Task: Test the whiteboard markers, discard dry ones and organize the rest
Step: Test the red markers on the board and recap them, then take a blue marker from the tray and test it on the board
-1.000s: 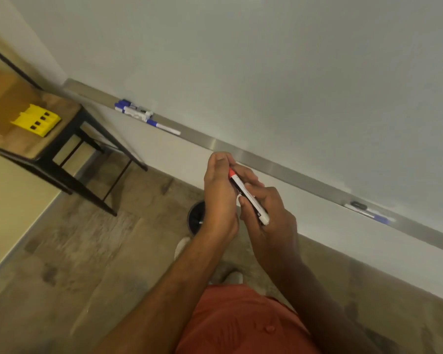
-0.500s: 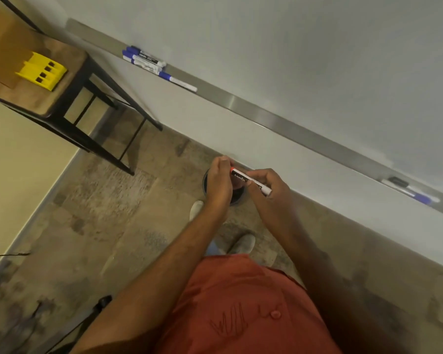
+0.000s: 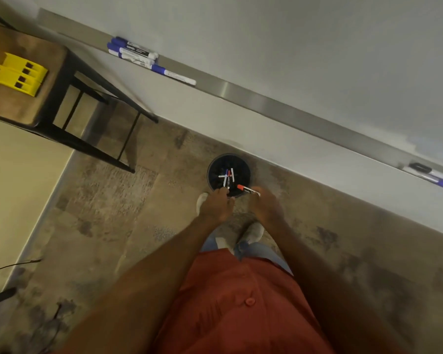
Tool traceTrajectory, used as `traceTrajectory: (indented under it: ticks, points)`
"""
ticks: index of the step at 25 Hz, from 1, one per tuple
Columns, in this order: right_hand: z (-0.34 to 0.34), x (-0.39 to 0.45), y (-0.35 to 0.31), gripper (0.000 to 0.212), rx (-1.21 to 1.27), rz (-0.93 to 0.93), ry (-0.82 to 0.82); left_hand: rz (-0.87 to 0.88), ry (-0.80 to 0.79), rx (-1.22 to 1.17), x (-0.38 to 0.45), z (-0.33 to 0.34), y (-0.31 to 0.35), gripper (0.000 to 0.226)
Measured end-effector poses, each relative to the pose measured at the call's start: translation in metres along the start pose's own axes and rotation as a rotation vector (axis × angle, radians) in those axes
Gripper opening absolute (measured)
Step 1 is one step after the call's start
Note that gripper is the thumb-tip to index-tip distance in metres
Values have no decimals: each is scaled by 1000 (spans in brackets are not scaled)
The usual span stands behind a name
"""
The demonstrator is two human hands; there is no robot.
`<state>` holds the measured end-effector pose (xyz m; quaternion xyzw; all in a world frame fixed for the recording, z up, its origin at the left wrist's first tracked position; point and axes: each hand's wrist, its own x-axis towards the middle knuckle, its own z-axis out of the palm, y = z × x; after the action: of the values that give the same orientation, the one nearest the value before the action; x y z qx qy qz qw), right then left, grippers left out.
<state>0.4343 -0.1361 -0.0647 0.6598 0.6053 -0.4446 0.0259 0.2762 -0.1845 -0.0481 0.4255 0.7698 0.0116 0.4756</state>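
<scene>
- Head view: right hand (image 3: 265, 205) pinches a red-capped marker (image 3: 248, 190) at its white end, the cap over the rim of a round black bin (image 3: 211, 172) on the floor.
- Left hand (image 3: 215, 204) beside it, fingers curled at the bin's near edge; contents of the grip cannot be told.
- Bin holds several markers (image 3: 228, 178).
- Blue-capped markers (image 3: 136, 53) lie on the whiteboard tray (image 3: 279, 104); label print unreadable.
- Yellow holder (image 3: 18, 74) sits on the desk (image 3: 16, 108).

Rust-red buttoned shirt (image 3: 241, 302), bare forearms, light blue trousers (image 3: 261, 251), seemingly pale grey shoes (image 3: 253, 231).
</scene>
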Motion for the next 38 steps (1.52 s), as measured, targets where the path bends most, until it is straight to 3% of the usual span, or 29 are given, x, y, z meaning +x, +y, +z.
traceTrajectory:
  ticks: [3,8,12,15,18,22,30,34,38]
  points:
    - [25,36,15,25,46,40,-50,51,-26,131,11,-10,-6,39]
    - [48,70,21,43,170,170,-145,104,-26,215,26,-16,-3,38]
    - [37,56,29,27,231,159,-145,157,-60,272,28,-10,2,36]
    - [21,37,32,29,292,62,-55,211,-67,297,26,-3,12,36]
    - [-11,18,37,20,387,107,30,329,-23,321,21,3,42,37]
    - [-73,0,57,28,481,147,249,508,95,375,14,12,111,37]
    - [-209,-26,126,24,442,13,715,955,337,410,16,38,253,31]
    - [-266,-17,158,29,399,67,829,935,342,464,31,51,290,35]
    - [-292,2,187,33,198,34,820,878,305,542,48,61,297,41]
